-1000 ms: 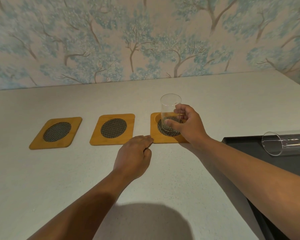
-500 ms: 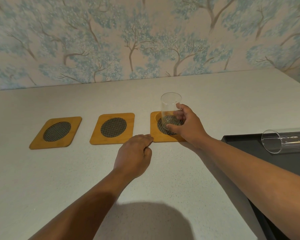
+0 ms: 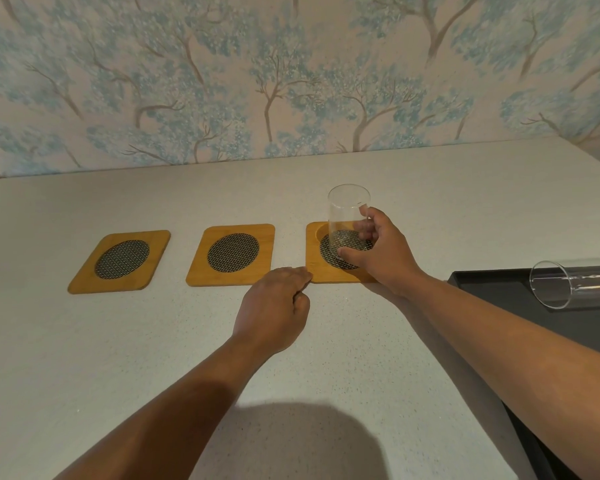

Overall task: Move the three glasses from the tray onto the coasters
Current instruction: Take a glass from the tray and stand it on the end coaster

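A clear, straight-sided glass (image 3: 347, 223) stands upright on the right-hand coaster (image 3: 326, 271), its base over the coaster's dark woven disc. The right hand (image 3: 383, 256) wraps around the lower half of the glass from the right, the thumb pressed against its near side and the fingers (image 3: 367, 230) curled round the far side, seen through the glass wall. The heel of this hand covers the right edge of the coaster.

The left hand (image 3: 274, 306) lies just near and to the left of that grip, palm down on the countertop (image 3: 118, 341), fingers curled loosely together and holding nothing. Its fingertips (image 3: 300, 271) touch the front left corner of the same coaster.

Beyond the left hand, slightly to its left, sits the middle coaster (image 3: 232, 255), bare. Further left again is the left coaster (image 3: 120, 262), also bare. All three are wooden squares with rounded corners and a round mesh inset, set in a row and apart from one another.

Well to the right of the right hand, past the forearm, a dark tray (image 3: 492, 289) rests on the counter. A second glass (image 3: 575, 287) lies on its side in it, open mouth facing the hands. A third glass is not in view.

Behind the counter rises wallpaper (image 3: 291, 81) with blue-leaved trees.
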`<control>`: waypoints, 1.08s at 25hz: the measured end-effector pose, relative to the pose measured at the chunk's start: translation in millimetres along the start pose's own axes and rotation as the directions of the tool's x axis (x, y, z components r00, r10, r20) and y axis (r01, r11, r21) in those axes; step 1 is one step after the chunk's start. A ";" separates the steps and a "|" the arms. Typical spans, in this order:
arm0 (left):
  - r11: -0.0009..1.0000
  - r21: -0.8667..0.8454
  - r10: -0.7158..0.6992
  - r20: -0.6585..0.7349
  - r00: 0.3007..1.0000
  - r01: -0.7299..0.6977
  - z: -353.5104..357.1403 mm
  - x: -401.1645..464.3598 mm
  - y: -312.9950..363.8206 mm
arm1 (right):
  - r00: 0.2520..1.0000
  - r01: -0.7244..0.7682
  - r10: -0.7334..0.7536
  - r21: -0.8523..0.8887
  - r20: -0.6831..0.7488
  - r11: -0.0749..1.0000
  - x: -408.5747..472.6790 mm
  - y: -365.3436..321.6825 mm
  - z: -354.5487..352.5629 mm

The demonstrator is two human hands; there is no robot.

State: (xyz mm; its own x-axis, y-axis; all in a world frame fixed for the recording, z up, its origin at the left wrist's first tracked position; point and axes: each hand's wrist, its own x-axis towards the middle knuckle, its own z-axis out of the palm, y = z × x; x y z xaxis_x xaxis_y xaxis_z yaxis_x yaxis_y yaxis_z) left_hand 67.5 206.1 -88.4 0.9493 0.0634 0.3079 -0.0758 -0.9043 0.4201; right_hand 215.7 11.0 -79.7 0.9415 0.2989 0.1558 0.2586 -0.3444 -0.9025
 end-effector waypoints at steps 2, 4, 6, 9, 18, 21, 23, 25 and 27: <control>1.000 -0.008 0.000 0.000 1.000 0.000 -0.2 0.2 1.1 | 1.000 0.000 0.000 -0.013 -0.001 1.000 0.0 -0.6 -0.5; 1.000 -0.014 0.001 0.001 1.000 -0.001 -0.5 0.0 1.2 | 1.000 0.001 -0.001 -0.020 0.002 1.000 0.3 -0.4 -0.2; 1.000 -0.019 0.002 0.003 1.000 -0.002 -0.1 0.2 1.0 | 1.000 0.001 -0.001 -0.020 0.001 1.000 0.2 0.0 -0.2; 1.000 -0.016 0.006 -0.001 1.000 -0.006 0.3 0.3 0.5 | 1.000 0.003 -0.003 -0.011 -0.003 1.000 0.1 0.0 -0.1; 1.000 0.001 0.015 -0.014 1.000 -0.015 2.0 1.0 -1.3 | 1.000 -0.025 0.025 -0.036 0.002 0.999 -3.3 -10.8 -4.5; 1.000 -0.001 0.029 -0.001 1.000 -0.029 -1.0 2.0 2.0 | 1.000 0.012 -0.012 -0.148 0.004 0.989 -19.5 -21.7 -10.6; 0.999 0.022 0.032 0.013 0.999 -0.033 -2.1 1.4 4.5 | 1.000 0.011 -0.012 -0.164 -0.004 0.986 -38.6 -29.9 -17.4; 0.996 0.084 0.039 0.013 0.999 -0.040 -3.7 2.3 4.5 | 0.999 0.031 -0.034 -0.170 -0.011 0.985 -56.2 -39.2 -28.2; 0.978 0.146 0.148 0.015 0.989 -0.149 -6.6 0.7 10.5 | 0.995 0.087 -0.098 -0.224 -0.036 0.971 -79.8 -47.5 -48.9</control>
State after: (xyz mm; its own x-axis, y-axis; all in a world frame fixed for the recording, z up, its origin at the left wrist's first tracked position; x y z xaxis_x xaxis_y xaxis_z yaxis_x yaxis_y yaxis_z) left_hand 65.3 199.4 -78.1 0.9320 -0.0774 0.3541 -0.1708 -0.9555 0.2406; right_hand 138.8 -40.1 -29.6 0.9189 0.2987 0.2576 0.3816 -0.5077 -0.7724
